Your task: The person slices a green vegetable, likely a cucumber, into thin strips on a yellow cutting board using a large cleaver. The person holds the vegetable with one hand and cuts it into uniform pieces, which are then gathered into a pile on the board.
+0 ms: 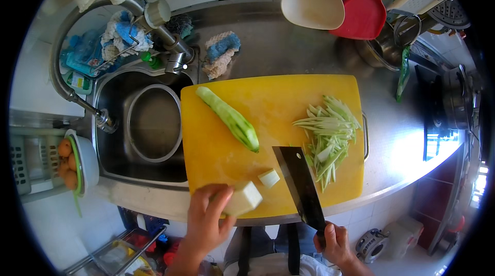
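My left hand [210, 214] grips a pale block of peeled vegetable [245, 198], slightly blurred, at the near edge of a yellow cutting board [224, 160]. In my right hand [335, 239] is the handle of a dark cleaver [296, 177], its blade lying over the board and pointing away from me. Between the cleaver and the block sits a small pale cube [269, 178]. Farther up lies a long peeled green vegetable [230, 119], possibly a cucumber or gourd. A heap of thin pale-green strips [330, 133] covers part of the board's right side, beyond the blade.
Left of the board is a steel sink [112, 163] holding a round basin [154, 121], with a faucet [180, 49] behind. A crocheted cloth [222, 53] lies on the counter. A ladle [313, 1] and red spatula [363, 13] hang overhead. Eggs [67, 163] sit far left.
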`<state>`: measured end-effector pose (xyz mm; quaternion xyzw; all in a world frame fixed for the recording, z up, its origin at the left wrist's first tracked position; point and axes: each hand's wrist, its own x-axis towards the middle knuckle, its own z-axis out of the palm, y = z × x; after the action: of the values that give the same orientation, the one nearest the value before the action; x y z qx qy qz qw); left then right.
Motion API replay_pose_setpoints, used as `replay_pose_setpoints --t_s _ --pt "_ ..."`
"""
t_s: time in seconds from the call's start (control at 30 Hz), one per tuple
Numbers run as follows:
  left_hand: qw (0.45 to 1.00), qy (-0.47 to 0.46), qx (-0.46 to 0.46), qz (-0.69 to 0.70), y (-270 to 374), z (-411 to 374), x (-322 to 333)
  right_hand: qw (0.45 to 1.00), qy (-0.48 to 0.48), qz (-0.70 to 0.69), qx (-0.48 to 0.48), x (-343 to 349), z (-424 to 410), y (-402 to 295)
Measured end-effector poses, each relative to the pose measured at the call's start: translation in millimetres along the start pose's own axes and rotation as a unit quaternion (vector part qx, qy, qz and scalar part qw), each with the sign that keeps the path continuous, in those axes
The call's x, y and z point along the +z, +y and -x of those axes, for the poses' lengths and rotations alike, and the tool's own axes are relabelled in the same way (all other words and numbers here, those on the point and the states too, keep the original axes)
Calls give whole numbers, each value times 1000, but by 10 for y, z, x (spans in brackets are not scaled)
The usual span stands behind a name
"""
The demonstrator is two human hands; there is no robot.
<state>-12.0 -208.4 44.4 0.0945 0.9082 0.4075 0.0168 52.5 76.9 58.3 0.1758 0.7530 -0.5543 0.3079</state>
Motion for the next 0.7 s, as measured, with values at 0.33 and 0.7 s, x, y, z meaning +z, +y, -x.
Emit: replay_pose_setpoints --t_s 0.33,0.7 --pt "959 -77 58 -268 -393 -337 153 1000 28 -3 -14 -69 0 86" --pt "990 -27 23 -140 108 -200 788 998 16 -43 41 -182 13 130"
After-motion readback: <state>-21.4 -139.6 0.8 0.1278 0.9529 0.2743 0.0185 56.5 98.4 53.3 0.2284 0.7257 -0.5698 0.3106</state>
